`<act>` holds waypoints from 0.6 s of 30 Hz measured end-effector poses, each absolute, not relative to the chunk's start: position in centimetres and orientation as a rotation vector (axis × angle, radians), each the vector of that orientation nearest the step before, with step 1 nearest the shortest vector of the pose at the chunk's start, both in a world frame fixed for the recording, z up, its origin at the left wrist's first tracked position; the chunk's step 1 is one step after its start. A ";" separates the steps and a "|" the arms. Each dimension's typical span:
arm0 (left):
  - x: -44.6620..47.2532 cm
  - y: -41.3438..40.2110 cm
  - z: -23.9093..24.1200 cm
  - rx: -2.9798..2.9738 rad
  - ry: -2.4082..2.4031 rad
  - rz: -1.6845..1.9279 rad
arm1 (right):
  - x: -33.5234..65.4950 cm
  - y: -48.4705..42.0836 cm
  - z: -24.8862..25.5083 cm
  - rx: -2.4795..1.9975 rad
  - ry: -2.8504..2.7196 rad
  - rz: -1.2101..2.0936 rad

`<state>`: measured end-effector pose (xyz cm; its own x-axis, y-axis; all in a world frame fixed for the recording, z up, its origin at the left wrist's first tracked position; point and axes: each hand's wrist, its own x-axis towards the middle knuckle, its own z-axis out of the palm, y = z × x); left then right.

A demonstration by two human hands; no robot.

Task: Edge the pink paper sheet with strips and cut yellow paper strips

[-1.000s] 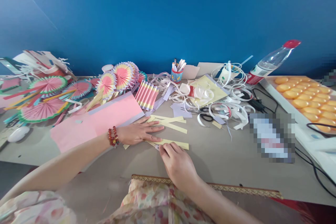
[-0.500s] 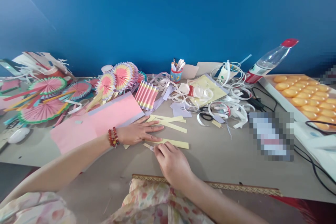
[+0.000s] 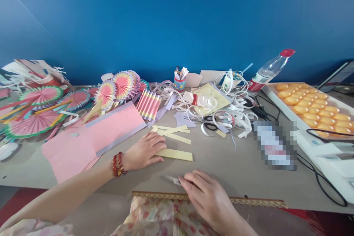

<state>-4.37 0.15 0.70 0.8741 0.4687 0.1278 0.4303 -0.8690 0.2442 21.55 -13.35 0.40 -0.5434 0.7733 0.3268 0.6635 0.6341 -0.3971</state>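
My left hand point(image 3: 145, 151), flat, presses the yellow strip point(image 3: 177, 154). At its 5 o'clock, my right hand point(image 3: 206, 195) pinches a pale sliver point(image 3: 170, 179).

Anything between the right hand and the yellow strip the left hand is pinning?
Nothing visible. Bare table lies between the right hand and the yellow strip; the left hand covers only the strip's left end.

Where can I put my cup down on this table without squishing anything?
Bare table lies between the yellow strip, the right hand and the blurred thing. Another bare patch sits left of the pink paper, at the near edge. The back is crowded with paper fans and white curls.
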 end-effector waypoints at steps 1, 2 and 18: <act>-4.1 -0.1 0.6 2.837 0.714 0.272 | 22.4 -13.6 0.3 -1.143 -2.358 0.287; -3.8 -0.4 0.6 2.836 0.730 0.269 | 23.1 -13.7 0.2 -1.163 -2.333 0.265; -2.0 -0.4 0.9 2.857 0.804 0.316 | 27.3 -13.5 -0.7 -1.250 -2.210 0.164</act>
